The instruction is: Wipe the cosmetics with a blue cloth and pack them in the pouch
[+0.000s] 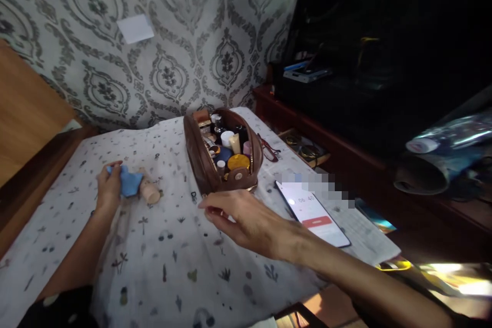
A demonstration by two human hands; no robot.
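My left hand [109, 188] is closed on a light blue cloth [130, 183] on the left half of the table. Against the cloth's right side lies a beige tube-like bottle [150, 191], tilted on the sheet. In front of a brown cosmetic bag [198, 156], my right hand [240, 215] hovers palm down with its fingers stretched out and nothing visible in them. The bag's zipped top gapes, showing several jars, tubes and small bottles, among them a round yellow lid [238, 162] and a white-capped jar [227, 138].
A printed white sheet [154, 277] covers the table. To the right lie a lit phone [315, 215] and red-framed glasses [269, 149]. Beyond the right edge are a dark red cabinet [346, 164] and a clear plastic bottle [457, 133]. Patterned wallpaper [169, 61] rises behind.
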